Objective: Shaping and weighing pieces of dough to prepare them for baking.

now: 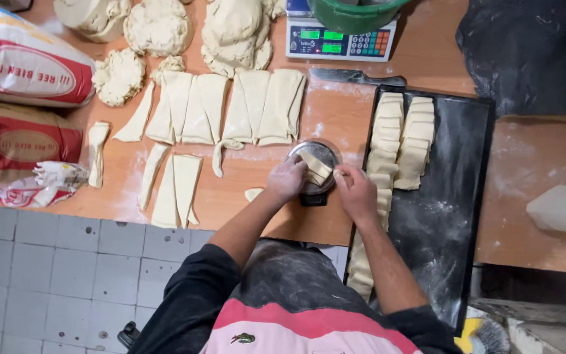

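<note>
A small scale with a round metal pan (pixel 314 155) stands on the wooden table near its front edge. A folded piece of pale dough (pixel 316 168) lies on the pan. My left hand (pixel 287 180) grips the dough from the left. My right hand (pixel 354 188) pinches the dough's right end. Cut dough strips and wedges (pixel 224 108) lie in a row to the left on the wood. A tiny scrap of dough (pixel 253 194) sits just left of my left hand.
A black baking tray (pixel 453 196) at right holds rows of dough pieces (pixel 401 137). Dough lumps (pixel 158 26), a digital scale (pixel 340 40) under a green bowl (pixel 352 13), a knife (pixel 355 77) and flour sacks (pixel 21 72) ring the table. A white block (pixel 565 208) lies far right.
</note>
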